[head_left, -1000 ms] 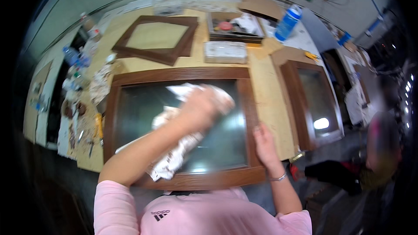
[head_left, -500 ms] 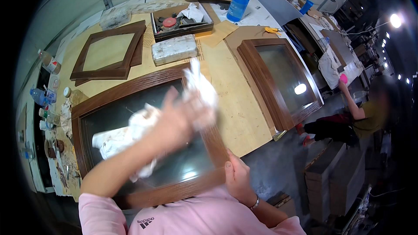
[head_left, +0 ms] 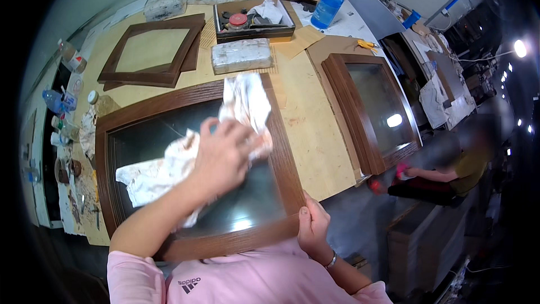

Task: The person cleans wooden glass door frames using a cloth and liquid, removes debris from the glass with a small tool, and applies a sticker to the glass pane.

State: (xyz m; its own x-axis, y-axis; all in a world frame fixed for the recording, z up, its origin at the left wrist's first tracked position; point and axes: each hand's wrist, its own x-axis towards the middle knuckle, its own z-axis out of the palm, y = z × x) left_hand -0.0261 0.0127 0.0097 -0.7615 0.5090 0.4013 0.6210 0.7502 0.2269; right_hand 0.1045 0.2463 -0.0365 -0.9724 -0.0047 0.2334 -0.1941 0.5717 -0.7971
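A brown wooden door frame with a glass panel [head_left: 236, 186] lies in front of me, its near edge against my body. My left hand [head_left: 224, 149] is on a crumpled white cloth [head_left: 247, 98], fingers bent into it over the upper right of the glass. More of the cloth trails down to the left under my wrist and forearm. At the near right corner, my right hand [head_left: 314, 222] is closed round the frame's edge, thumb on top and the other fingers partly hidden.
Stacked glazed wooden doors [head_left: 374, 107] lie at the right, empty wooden frames [head_left: 152, 50] at the far left. Behind stand a wrapped white block [head_left: 242, 56], a box of odds and ends [head_left: 253, 31] and a blue bottle [head_left: 330, 4]. Bottles [head_left: 70, 56] line the left edge; another person [head_left: 461, 169] is at right.
My left hand and the cloth's upper part have come slightly down and left across the glass. My right hand keeps its grip. The other person's arm has dropped lower.
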